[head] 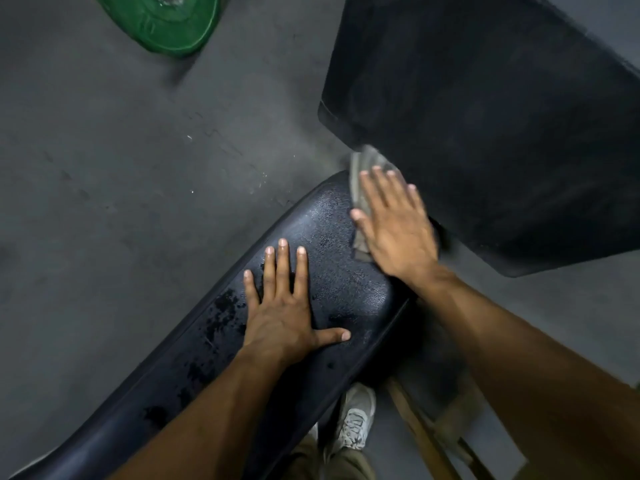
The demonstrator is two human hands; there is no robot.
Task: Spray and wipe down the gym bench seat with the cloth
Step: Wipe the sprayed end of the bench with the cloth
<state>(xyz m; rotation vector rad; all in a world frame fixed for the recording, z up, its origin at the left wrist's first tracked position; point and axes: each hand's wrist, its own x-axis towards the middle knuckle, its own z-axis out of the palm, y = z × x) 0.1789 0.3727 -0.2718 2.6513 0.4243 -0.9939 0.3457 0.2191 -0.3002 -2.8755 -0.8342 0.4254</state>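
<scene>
1. On the black padded bench seat (339, 271), running from lower left toward centre, both hands lie flat. The seat is the working surface.
2. Left hand (287, 317): palm down on the middle of the seat, fingers straight and spread, thumb stretched out to the right. Grip released; it holds nothing, only presses on the vinyl.
3. Right hand (391, 230): palm down at the far, rounded end of the seat, fingers straight and slightly blurred. It presses the grey cloth (363, 188) against the seat; no curl round the cloth visible, so grip is released, flat pressure only.
4. Cloth: crumpled, lies under the right palm and fingers, showing past the fingertips and beside the thumb. Its far edge sits at the gap between the seat end and the black back pad (502, 116).
5. Seat condition: dark wet patches and droplets (221, 313) along the left side, just left of the left hand and further down toward the near end. Area between the two hands looks evenly textured with a dull sheen.
6. Surroundings: grey floor (104, 202); green weight plate (162, 22) at top left, well apart from the seat; a white shoe (356, 417) below the seat edge; a tan frame bar (422, 434) at lower right.
</scene>
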